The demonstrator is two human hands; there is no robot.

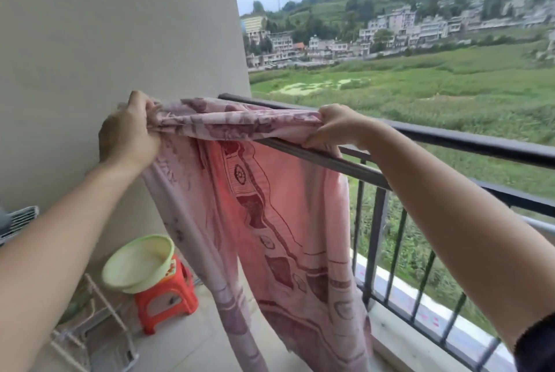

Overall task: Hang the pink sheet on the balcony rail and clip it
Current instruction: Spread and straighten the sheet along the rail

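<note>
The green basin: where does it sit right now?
In the head view the green basin sits lower left, on top of an orange stool by the wall, left of the hanging pink sheet.

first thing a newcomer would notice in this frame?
The pink sheet, bunched along the balcony rail and hanging down on the near side, gripped by the left hand near the wall and the right hand on the rail. Lower left, a pale green basin sits on an orange stool.
</note>
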